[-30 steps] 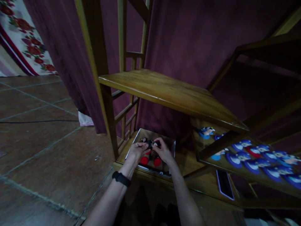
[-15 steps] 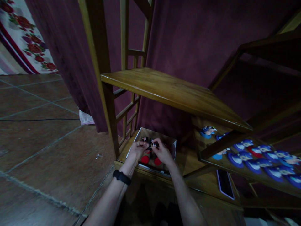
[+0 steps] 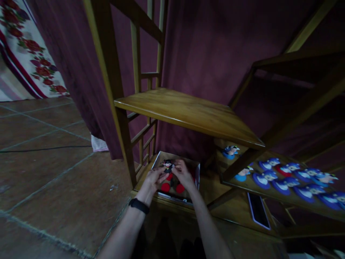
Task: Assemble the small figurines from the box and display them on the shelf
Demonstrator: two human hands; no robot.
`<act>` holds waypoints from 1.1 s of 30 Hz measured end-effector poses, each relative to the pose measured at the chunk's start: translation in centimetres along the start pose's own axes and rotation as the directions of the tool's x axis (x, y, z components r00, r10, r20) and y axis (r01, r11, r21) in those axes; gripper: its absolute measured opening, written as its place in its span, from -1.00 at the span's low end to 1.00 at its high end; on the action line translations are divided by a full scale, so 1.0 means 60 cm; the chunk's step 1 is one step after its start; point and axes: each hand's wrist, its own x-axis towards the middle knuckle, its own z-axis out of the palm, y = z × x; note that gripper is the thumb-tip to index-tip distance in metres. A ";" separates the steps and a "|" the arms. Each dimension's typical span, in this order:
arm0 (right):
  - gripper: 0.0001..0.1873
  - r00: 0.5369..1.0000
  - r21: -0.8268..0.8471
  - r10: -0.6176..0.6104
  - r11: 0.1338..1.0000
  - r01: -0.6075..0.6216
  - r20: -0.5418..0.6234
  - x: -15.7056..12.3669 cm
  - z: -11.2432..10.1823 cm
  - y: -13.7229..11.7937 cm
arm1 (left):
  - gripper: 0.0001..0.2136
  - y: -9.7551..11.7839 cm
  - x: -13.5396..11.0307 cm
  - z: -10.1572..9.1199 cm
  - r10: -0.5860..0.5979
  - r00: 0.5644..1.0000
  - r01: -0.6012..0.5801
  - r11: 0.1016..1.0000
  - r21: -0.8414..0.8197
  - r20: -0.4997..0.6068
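Between both hands, above a shallow white-edged box (image 3: 198, 176), is a small figurine (image 3: 168, 165) with black hair, a pale face and dark clothing. My left hand (image 3: 155, 177), with a black band on its wrist, is closed on the figurine's lower left side. My right hand (image 3: 183, 173) pinches it from the right. Inside the box below lie several red round pieces, among them a red disc (image 3: 165, 187) near the front. Fingers and figurine hide part of the box's contents.
A wooden shelf board (image 3: 183, 111) spans above the box. On the right-hand shelf stand several blue-and-white figurines (image 3: 265, 178). A phone (image 3: 258, 210) lies on the lower board. Purple curtain (image 3: 205, 54) hangs behind, and a thin cable (image 3: 45, 148) crosses the floor at left.
The figurine has been brought into clearer view, its face now showing upright between my hands. My view has shifted slightly, so the shelf appears lower.
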 end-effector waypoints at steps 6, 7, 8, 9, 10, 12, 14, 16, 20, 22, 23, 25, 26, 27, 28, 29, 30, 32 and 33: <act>-0.76 0.993 0.169 0.109 0.981 -0.098 -0.053 0.002 0.006 0.008 | -0.97 -0.003 -0.002 0.010 -0.079 0.994 0.086 0.993 -0.083 0.076; -0.75 0.993 0.184 0.103 0.979 -0.091 -0.056 0.002 0.008 0.006 | -0.97 -0.004 -0.002 0.011 -0.067 0.995 0.073 0.995 -0.074 0.078; -0.76 0.994 0.188 0.095 0.979 -0.084 -0.054 0.002 0.010 0.004 | -0.98 -0.005 -0.003 0.013 -0.055 0.995 0.060 0.996 -0.062 0.079; -0.77 0.995 0.181 0.086 0.981 -0.076 -0.049 0.003 0.010 0.002 | -0.97 -0.006 -0.004 0.014 -0.047 0.996 0.051 0.998 -0.048 0.078; -0.80 0.996 0.163 0.073 0.984 -0.065 -0.044 0.004 0.010 0.000 | -0.97 -0.007 -0.005 0.015 -0.042 0.996 0.044 0.998 -0.034 0.076; -0.84 0.999 0.088 0.032 0.996 -0.028 -0.038 0.006 0.007 -0.005 | -0.96 -0.007 -0.007 0.016 -0.033 0.997 0.034 0.999 -0.009 0.070; -0.88 0.998 -0.016 -0.025 1.000 0.024 -0.050 0.006 0.004 -0.008 | -0.96 -0.007 -0.008 0.017 -0.019 0.998 0.018 1.000 0.014 0.068; -0.91 0.995 -0.105 -0.078 0.992 0.071 -0.067 0.006 0.001 -0.010 | -0.96 -0.008 -0.010 0.016 -0.006 0.998 0.004 1.000 0.030 0.066; -0.91 0.989 -0.158 -0.138 0.979 0.128 -0.054 0.003 0.001 -0.008 | -0.97 -0.010 -0.015 0.017 0.033 0.998 -0.035 0.999 0.035 0.048; -0.89 0.990 -0.157 -0.136 0.979 0.128 -0.038 0.002 0.002 -0.004 | -0.97 -0.010 -0.018 0.018 0.054 0.998 -0.056 0.998 0.042 0.040; -0.88 0.991 -0.158 -0.129 0.980 0.122 -0.033 0.002 0.002 -0.002 | -0.97 -0.010 -0.020 0.018 0.064 0.997 -0.066 0.997 0.048 0.037; -0.86 0.993 -0.165 -0.116 0.980 0.109 -0.036 0.002 0.003 0.001 | -0.95 -0.010 -0.022 0.020 0.085 0.996 -0.087 0.994 0.062 0.032; -0.85 0.993 -0.167 -0.114 0.980 0.105 -0.042 0.001 0.003 0.001 | -0.95 -0.009 -0.024 0.021 0.092 0.995 -0.094 0.993 0.066 0.032; -0.85 0.993 -0.165 -0.112 0.981 0.103 -0.048 0.001 0.003 0.001 | -0.94 -0.009 -0.025 0.022 0.098 0.995 -0.100 0.993 0.067 0.034; -0.84 0.992 -0.162 -0.112 0.982 0.102 -0.052 0.000 0.003 0.000 | -0.94 -0.010 -0.025 0.023 0.104 0.994 -0.106 0.992 0.064 0.038; -0.84 0.992 -0.160 -0.112 0.982 0.101 -0.056 0.000 0.003 -0.002 | -0.93 -0.012 -0.025 0.024 0.111 0.993 -0.113 0.992 0.057 0.041; -0.84 0.992 -0.161 -0.112 0.982 0.101 -0.060 -0.001 0.003 -0.003 | -0.92 -0.014 -0.025 0.025 0.119 0.992 -0.121 0.991 0.048 0.039; -0.83 0.992 -0.167 -0.110 0.981 0.098 -0.066 -0.003 0.003 -0.003 | -0.91 -0.021 -0.021 0.024 0.134 0.991 -0.135 0.990 0.031 0.028; -0.83 0.992 -0.169 -0.108 0.981 0.095 -0.069 -0.004 0.004 -0.001 | -0.91 -0.025 -0.019 0.024 0.140 0.990 -0.141 0.990 0.023 0.017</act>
